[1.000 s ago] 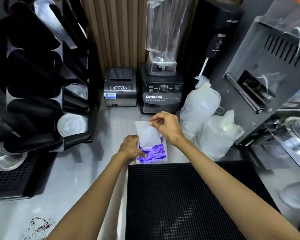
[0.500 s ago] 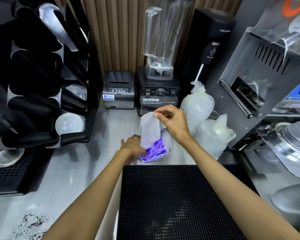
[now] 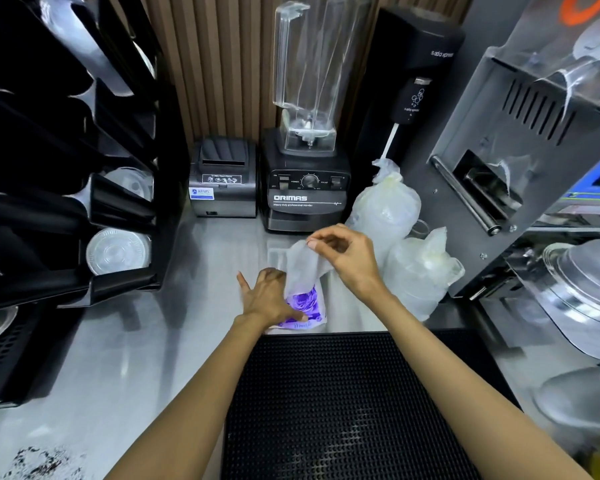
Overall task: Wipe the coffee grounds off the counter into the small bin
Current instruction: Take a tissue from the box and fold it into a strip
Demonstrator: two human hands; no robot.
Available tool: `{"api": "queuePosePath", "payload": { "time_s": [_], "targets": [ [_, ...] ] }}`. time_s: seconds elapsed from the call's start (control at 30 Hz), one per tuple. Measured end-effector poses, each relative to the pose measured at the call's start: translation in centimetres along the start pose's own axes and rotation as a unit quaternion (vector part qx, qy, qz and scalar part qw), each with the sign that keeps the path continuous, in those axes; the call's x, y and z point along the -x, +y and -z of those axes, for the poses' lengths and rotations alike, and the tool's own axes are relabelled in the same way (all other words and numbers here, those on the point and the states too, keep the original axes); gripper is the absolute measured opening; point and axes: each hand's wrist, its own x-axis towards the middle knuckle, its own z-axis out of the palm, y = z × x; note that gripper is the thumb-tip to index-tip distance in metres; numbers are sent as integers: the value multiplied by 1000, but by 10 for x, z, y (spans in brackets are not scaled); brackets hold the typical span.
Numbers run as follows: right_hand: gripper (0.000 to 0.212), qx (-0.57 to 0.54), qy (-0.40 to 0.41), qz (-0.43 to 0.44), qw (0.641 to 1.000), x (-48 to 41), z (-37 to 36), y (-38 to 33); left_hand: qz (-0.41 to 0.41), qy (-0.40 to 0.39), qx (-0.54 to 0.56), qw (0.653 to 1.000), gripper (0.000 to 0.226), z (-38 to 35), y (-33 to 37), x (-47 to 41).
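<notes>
**Wipe half out of the pack, grounds far to the left**

On the steel counter (image 3: 125,368), just behind the black mat (image 3: 343,403), lies a purple wipe pack (image 3: 307,304). The left hand (image 3: 269,299) lies flat on the pack with the fingers a little spread, and it presses the pack down. The right hand (image 3: 343,256) is above it; thumb and forefinger are pressed together on the top edge of a white wipe (image 3: 302,268). The wipe hangs almost upright from the pinch to the opening of the pack, and its lower end seems to be inside the pack still.

The grounds (image 3: 42,460) are a dark scattered patch at the near left corner of the view, well apart from both hands. From the fingers they lie to the left and toward the person. So the left hand is the nearer one, but the wipe is in the right hand, and that arm would have to cross over the mat to reach the patch.

I think the step in hand is taking the wipe; the wiping has not begun. The small bin I cannot find in this view, so I cannot say toward which side the grounds should be pushed. One risk: if the wipe comes out folded, it will cover little of the patch.
</notes>
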Motion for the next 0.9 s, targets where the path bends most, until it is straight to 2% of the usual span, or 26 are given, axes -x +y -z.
{"api": "queuePosePath", "payload": {
  "time_s": [0.13, 0.2, 0.3, 0.37, 0.43, 0.5, 0.57, 0.63, 0.7, 0.73, 0.9],
  "targets": [
    [12, -82, 84, 10, 993, -10, 13, -21, 0, -27, -25, 999, 90, 9, 0, 1],
    [12, -99, 97, 27, 990, -17, 21, -34, 5, -52, -27, 998, 85, 9, -1, 3],
    [14, -88, 64, 41, 993, -18, 21, -46, 37, -38, 116, 992, 99, 15, -10, 6],
    [18, -74, 24, 37, 996, -13, 11, -47, 16, -2, 222, 975, 116, 33, -15, 13],
    [11, -32, -17, 41, 998, -6, -3, -47, -27, 3, 324, 946, 128, 57, -21, 30],
    [9, -18, -44, 37, 998, 0, -14, -55, -55, 21, 404, 913, 126, 86, -26, 55],
    [10, -27, -72, 26, 997, 4, -24, -71, -111, 143, 370, 911, 106, 114, -31, 76],
    [10, -25, -100, 32, 994, 9, -34, -94, -167, 259, 309, 900, 60, 137, -37, 95],
    [10, -23, -115, 54, 992, 17, -44, -121, -192, 296, 297, 887, 19, 158, -41, 115],
    [10, -27, -116, 63, 991, 23, -49, -134, -199, 303, 309, 879, 12, 167, -45, 125],
    [13, -80, -109, 84, 987, 59, -83, -193, -203, 328, 333, 860, 7, 204, -88, 172]
  ]
}}
